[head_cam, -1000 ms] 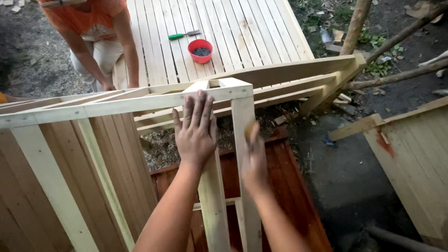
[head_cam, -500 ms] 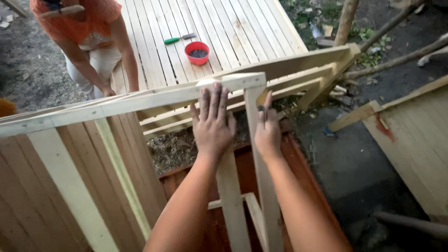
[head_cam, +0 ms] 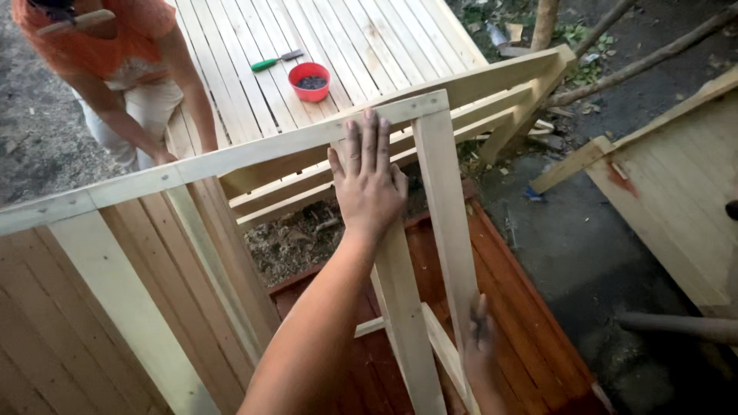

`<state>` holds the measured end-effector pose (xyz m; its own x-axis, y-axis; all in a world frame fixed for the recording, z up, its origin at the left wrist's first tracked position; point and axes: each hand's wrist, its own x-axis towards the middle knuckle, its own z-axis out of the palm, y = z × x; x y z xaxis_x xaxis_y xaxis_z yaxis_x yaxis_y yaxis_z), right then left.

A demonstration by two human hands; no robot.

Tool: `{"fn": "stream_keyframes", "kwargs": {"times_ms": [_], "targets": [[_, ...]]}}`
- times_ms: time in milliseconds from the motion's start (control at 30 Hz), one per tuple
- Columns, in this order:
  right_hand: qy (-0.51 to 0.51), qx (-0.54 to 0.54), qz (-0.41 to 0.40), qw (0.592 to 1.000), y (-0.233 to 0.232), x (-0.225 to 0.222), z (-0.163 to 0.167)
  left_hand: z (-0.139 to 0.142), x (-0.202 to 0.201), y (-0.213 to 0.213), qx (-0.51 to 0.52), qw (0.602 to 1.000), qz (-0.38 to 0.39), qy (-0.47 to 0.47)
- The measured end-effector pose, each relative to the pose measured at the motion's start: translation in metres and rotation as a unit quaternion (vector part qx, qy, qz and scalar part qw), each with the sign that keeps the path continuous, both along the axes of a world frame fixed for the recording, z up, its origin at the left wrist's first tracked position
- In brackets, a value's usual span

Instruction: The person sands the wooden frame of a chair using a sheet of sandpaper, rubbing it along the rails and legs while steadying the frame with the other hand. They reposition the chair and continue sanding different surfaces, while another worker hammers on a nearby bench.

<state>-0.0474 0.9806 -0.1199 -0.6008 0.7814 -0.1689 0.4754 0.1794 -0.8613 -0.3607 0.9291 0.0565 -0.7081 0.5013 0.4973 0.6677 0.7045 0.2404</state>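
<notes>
A pale wooden frame (head_cam: pixel 430 192) of planed battens stands tilted in front of me, its top rail running from lower left to upper right. My left hand (head_cam: pixel 367 180) lies flat with fingers spread against an upright batten just under the top rail. My right hand (head_cam: pixel 480 350) is lower down, fingers wrapped around the outer upright of the same frame near a cross batten. A second person in an orange top (head_cam: pixel 115 69) leans at the far left, one hand on the rail.
A slatted pale wood panel (head_cam: pixel 369 38) lies flat beyond the frame, with a red bowl (head_cam: pixel 309 80) of dark small pieces and a green-handled tool (head_cam: pixel 275 61) on it. A reddish-brown panel (head_cam: pixel 530 307) lies below. Another pale panel (head_cam: pixel 676 184) rests at right. Poles cross the dirt ground.
My right hand slid from beside the left hand near the top rail down the outer upright. My left hand stayed flat near the top. The frame shifted slightly in view.
</notes>
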Motion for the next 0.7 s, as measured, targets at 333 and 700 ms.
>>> {"fn": "stream_keyframes", "kwargs": {"times_ms": [333,700], "targets": [[0.079,0.166,0.075,0.980,0.074,-0.171,0.083,0.001,-0.002,0.006,-0.015,1.000,-0.012,-0.015],[-0.103,-0.031,-0.081,0.991,-0.010,-0.003,0.032,0.000,0.002,0.010,-0.018,1.000,0.007,0.001]]}}
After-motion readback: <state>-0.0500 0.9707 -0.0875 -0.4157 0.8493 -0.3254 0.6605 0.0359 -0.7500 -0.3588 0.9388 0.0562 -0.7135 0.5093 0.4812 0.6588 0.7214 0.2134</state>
